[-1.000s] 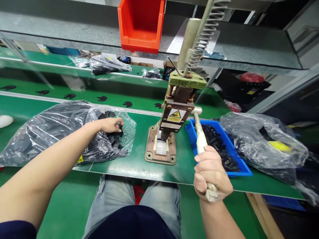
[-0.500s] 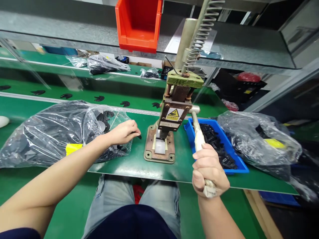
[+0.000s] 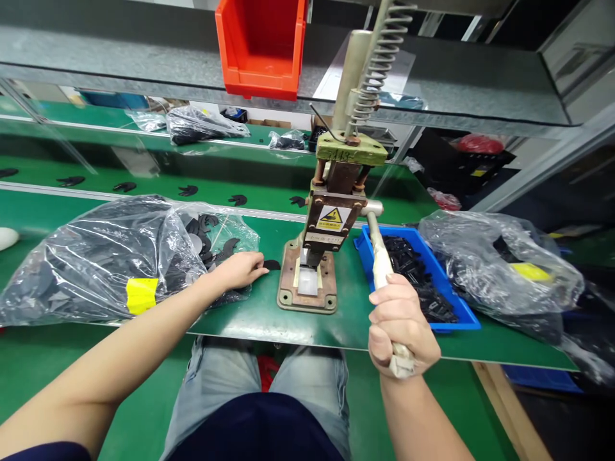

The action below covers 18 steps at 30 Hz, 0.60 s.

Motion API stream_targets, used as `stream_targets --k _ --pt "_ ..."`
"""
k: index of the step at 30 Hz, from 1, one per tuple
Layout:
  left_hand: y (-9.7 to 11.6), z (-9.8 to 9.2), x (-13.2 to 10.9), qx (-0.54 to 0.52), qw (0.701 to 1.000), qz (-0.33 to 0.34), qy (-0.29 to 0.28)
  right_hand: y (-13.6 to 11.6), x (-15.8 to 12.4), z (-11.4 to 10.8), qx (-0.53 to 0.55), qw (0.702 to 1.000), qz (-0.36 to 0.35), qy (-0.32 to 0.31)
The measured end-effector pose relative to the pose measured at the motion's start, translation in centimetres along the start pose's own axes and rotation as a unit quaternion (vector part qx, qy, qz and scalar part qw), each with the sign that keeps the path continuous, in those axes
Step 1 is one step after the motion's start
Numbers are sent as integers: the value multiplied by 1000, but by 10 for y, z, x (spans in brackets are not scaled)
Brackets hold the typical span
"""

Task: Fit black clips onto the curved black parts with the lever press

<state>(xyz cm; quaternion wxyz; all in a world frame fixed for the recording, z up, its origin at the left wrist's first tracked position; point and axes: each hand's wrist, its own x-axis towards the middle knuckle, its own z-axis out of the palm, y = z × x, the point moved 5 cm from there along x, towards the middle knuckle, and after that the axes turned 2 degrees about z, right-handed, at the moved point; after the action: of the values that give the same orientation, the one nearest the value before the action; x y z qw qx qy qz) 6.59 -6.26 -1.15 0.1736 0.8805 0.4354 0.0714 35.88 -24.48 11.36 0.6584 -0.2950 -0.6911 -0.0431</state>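
My right hand (image 3: pixel 402 323) is closed round the wrapped lever (image 3: pixel 381 256) of a hand press (image 3: pixel 331 211), which stands on the bench just left of it. My left hand (image 3: pixel 243 270) pinches a flat black curved plastic piece (image 3: pixel 272 264) beside the press base, its far end pointing at the base. The fingertips partly cover that piece. Under the press ram lies a pale translucent block (image 3: pixel 307 282) on the base plate (image 3: pixel 286 275). A clear plastic bag (image 3: pixel 110 250) of similar dark curved pieces lies under and behind my left wrist, its mouth facing the press.
A blue tray (image 3: pixel 468 323) of small black parts sits right of the press, with another plastic bag (image 3: pixel 500 262) beyond it. Behind the bench, several black curved pieces (image 3: pixel 187 191) lie in a row on a green belt. An orange bin (image 3: pixel 262 83) sits on the shelf above.
The black piece in my left hand has turned to show its flat face and come nearer the press base. My right hand keeps its hold on the lever, nearly unmoved.
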Motion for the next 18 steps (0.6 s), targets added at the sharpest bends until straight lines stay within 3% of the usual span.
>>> stream_targets --k 3,7,9,12,14,18 --pt "-7 4 4 -27 996 -83 -9 0 0 0 6 1000 -4 2" --pt "-8 6 9 -125 983 -123 -49 0 -1 0 0 1000 -1 -1" --pt "-5 5 10 -235 959 -148 -63 0 -1 0 -2 1000 2 -4" --pt "7 3 13 -434 885 -162 -46 0 -1 0 0 1000 2 0" --pt "21 5 18 -503 850 -151 -47 0 -1 0 1 1000 1 6" --pt "44 18 37 -527 834 -149 -61 1 -2 0 1 1000 2 9"
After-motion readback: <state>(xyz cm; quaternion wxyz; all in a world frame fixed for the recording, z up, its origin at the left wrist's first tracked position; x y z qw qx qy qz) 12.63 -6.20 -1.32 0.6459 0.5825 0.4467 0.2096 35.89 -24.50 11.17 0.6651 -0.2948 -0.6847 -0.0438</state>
